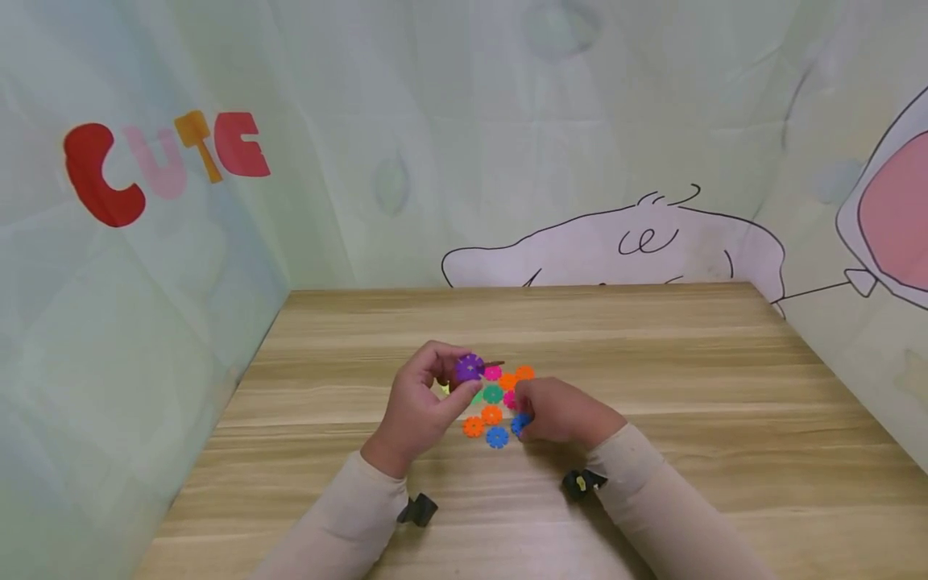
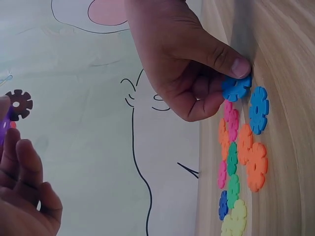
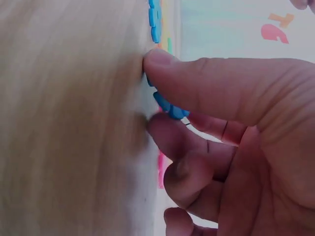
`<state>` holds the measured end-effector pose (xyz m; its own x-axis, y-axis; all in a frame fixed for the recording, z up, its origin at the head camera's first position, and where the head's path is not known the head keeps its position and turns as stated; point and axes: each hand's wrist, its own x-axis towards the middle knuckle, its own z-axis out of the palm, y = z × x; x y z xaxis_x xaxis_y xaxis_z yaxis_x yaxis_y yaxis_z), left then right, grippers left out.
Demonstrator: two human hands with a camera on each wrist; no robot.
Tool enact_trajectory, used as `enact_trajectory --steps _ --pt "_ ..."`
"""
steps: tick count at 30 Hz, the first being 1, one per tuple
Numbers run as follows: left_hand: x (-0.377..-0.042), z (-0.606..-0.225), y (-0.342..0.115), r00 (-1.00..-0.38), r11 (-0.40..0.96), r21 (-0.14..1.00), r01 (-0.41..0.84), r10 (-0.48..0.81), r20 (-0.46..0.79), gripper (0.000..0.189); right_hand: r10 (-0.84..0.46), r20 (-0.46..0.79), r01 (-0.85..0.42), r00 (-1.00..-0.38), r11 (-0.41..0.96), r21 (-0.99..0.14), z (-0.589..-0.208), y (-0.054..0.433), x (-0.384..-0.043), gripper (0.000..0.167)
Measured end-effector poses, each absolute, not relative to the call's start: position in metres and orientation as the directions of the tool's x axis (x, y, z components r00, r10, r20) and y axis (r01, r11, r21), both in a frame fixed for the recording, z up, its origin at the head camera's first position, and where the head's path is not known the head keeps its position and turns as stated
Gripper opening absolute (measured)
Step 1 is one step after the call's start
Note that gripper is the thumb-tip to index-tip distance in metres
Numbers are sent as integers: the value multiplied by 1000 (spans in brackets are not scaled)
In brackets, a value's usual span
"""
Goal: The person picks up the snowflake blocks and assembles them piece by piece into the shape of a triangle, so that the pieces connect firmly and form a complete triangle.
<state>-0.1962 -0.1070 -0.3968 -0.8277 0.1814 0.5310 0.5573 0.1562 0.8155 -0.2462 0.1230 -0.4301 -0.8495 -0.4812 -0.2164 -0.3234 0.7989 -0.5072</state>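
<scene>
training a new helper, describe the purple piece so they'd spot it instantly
On the wooden table lies a cluster of small flower-shaped pieces. Beside it, the left hand holds the purple piece off the table. Its purple colour, with a brown piece alongside, sets it apart from the orange, pink, green and blue ones.

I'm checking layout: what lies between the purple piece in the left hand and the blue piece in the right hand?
The head view shows a teal piece between them, with part of a pink piece beside it.
</scene>
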Motion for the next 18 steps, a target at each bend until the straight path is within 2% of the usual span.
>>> enact_trajectory --steps 6,13,18 --pt "-197 -397 -107 -847 159 833 529 160 507 32 -524 -181 -313 -832 714 -627 -426 130 -248 26" --pt "-199 -398 -108 -846 147 835 530 146 512 32 -523 -4 -266 -852 440 -858 -406 136 -250 26" --pt "-200 -397 -108 -853 149 841 520 134 504 31 -497 85 -231 -863 239 -943 -386 139 -242 35"
